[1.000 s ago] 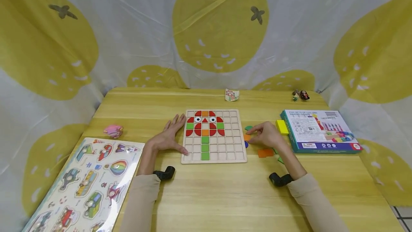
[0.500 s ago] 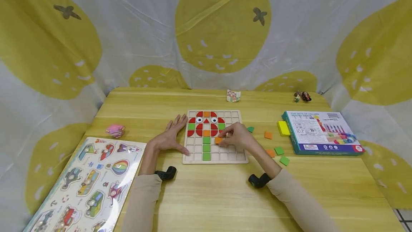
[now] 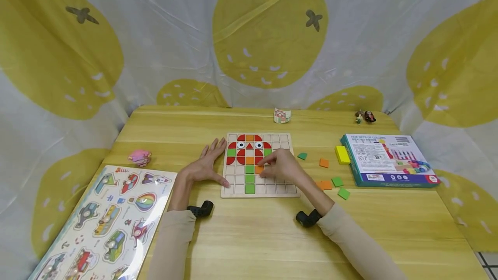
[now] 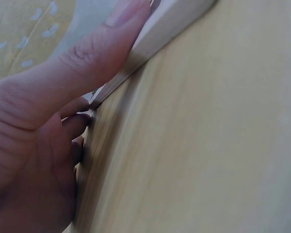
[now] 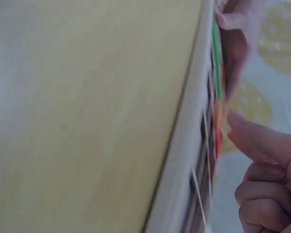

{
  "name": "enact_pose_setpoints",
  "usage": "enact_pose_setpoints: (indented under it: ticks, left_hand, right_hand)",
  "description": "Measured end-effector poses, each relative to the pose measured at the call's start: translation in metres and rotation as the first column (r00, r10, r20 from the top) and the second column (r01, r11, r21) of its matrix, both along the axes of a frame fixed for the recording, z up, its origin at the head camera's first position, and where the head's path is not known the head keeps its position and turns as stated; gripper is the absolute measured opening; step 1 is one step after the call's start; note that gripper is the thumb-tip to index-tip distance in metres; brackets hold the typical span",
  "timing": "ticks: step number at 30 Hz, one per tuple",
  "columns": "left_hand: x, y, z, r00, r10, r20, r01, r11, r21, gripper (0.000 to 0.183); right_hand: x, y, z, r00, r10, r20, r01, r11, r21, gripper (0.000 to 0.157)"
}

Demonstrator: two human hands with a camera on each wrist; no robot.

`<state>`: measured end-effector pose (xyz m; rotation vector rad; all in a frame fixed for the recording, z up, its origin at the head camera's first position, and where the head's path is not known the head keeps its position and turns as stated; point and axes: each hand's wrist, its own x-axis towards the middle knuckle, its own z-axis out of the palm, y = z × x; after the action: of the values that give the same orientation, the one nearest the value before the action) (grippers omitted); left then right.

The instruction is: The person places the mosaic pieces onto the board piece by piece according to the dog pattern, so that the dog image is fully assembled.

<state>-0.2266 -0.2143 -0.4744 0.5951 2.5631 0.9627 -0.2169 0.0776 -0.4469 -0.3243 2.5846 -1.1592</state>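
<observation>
A wooden grid board [image 3: 280, 192] lies mid-table with a red, orange and green tile figure on it, two eye tiles near its top. Down the middle run several green square tiles [image 3: 250, 179]. My right hand [image 3: 283, 167] pinches an orange square tile [image 3: 258, 169] between thumb and finger, at the cell just right of the uppermost green square; its other fingers are curled, as the right wrist view shows. Spread along the board's left side is my left hand [image 3: 203, 169], its thumb [image 4: 87, 58] on the board's edge and its fingers beyond the left rim.
Loose orange tiles [image 3: 324, 185], green squares [image 3: 337, 181] and a green quarter-circle [image 3: 302, 156] lie right of the board. Beyond them are a yellow block [image 3: 343, 155] and a boxed set [image 3: 393, 159]. A vehicle puzzle [image 3: 113, 219] and pink toy [image 3: 139, 157] sit left.
My right hand has gone from the loose tiles leftward onto the board with an orange square tile, then slightly further left to the green column. My left hand keeps its place at the board.
</observation>
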Motion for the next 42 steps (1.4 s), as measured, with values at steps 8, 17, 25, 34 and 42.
enact_pose_setpoints:
  ticks: [8, 17, 25, 34, 42]
  left_hand:
    - [0.0, 0.003, 0.001, 1.0, 0.005, 0.012, -0.006, 1.0, 0.022, 0.137]
    - [0.002, 0.001, 0.002, 0.999, 0.025, 0.021, -0.025, 1.0, 0.016, 0.138]
    - [0.001, 0.001, 0.001, 1.0, 0.019, 0.014, -0.019, 1.0, 0.012, 0.138]
    - [0.001, 0.0, 0.0, 1.0, 0.01, -0.002, -0.01, 1.0, 0.005, 0.138]
    - [0.002, 0.001, 0.002, 1.0, 0.015, -0.001, -0.015, 1.0, 0.003, 0.137]
  right_hand:
    - [0.012, 0.109, 0.006, 0.979, -0.189, -0.081, 0.189, 0.982, -0.011, 0.033]
    - [0.013, 0.154, -0.004, 0.961, -0.276, 0.029, 0.275, 0.961, 0.037, 0.045]
    - [0.008, 0.155, -0.011, 0.96, -0.276, 0.039, 0.273, 0.959, 0.069, 0.03]
    - [0.004, 0.123, -0.003, 0.995, -0.098, 0.036, 0.098, 0.995, 0.001, 0.026]
    - [0.005, 0.044, -0.001, 0.998, 0.032, 0.056, -0.03, 0.999, -0.042, 0.02]
